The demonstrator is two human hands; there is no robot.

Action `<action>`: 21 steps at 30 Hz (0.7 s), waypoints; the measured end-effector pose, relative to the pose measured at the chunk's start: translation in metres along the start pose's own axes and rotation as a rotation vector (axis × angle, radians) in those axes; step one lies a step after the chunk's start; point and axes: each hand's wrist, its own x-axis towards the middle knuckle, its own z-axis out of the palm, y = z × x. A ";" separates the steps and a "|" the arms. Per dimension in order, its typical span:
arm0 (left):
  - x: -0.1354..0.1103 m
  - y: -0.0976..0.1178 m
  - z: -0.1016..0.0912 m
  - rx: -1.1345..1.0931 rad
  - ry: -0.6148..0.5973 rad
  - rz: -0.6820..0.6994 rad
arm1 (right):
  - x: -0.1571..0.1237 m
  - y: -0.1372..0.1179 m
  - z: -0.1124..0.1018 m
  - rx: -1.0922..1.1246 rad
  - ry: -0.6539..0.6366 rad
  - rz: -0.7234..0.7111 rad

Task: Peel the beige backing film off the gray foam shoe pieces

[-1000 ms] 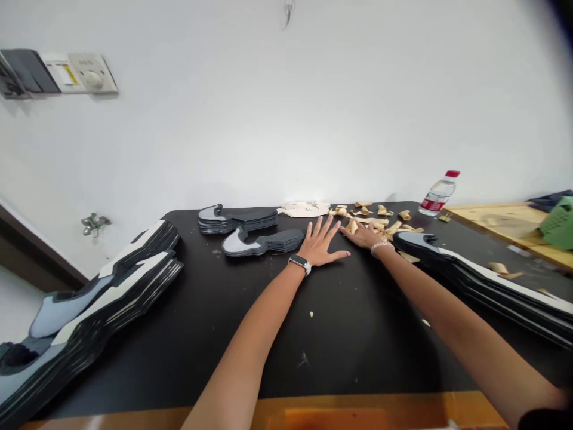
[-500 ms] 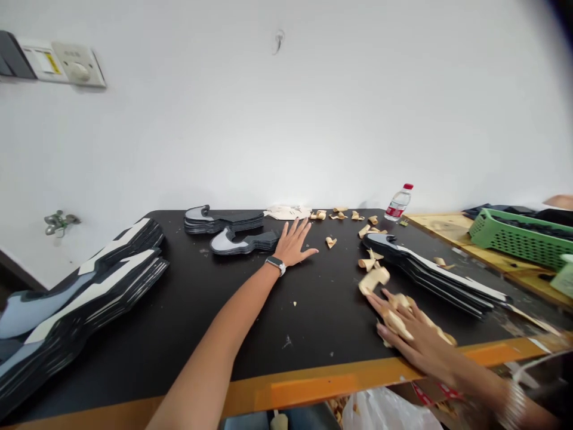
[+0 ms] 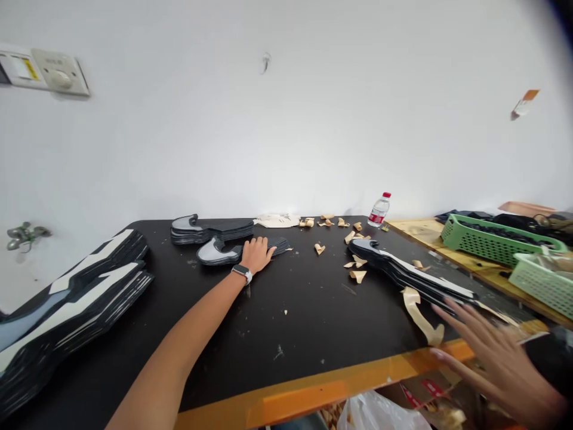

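Note:
My left hand (image 3: 257, 253), with a watch on its wrist, rests with curled fingers on a small stack of dark shoe-shaped pieces with grey tips (image 3: 226, 251); whether it grips the stack I cannot tell. A second such stack (image 3: 210, 227) lies just behind it. My right hand (image 3: 496, 352) hangs open with fingers spread over the table's near right corner, holding nothing, next to a long tan paper strip (image 3: 421, 316). Several curled tan paper scraps (image 3: 358, 273) lie on the black table (image 3: 313, 322).
A fanned pile of dark and white pieces (image 3: 416, 278) lies at the right, a bigger pile (image 3: 67, 298) at the left. A water bottle (image 3: 379, 210) stands at the back. Green baskets (image 3: 496, 242) sit on the wooden bench to the right. A white plastic bag (image 3: 380, 412) hangs below the edge.
My right hand swept tan scraps from the back of the table to the near right edge and off it. My left hand slid left from the bare table onto the small stack, fingers curling.

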 end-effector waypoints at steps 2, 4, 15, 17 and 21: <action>-0.002 0.001 -0.002 0.000 0.020 0.015 | 0.035 -0.037 0.015 0.014 -0.149 -0.059; -0.006 0.000 -0.003 0.006 0.036 0.032 | 0.072 -0.069 0.039 0.053 -0.283 -0.093; -0.014 -0.001 -0.011 -0.037 0.159 0.038 | 0.251 -0.155 0.140 -0.018 -0.313 0.079; -0.015 0.001 -0.014 -0.017 0.164 0.078 | 0.259 -0.159 0.145 -0.024 -0.297 0.093; -0.019 0.006 -0.018 0.105 0.140 0.253 | 0.260 -0.153 0.139 -0.032 -0.282 0.095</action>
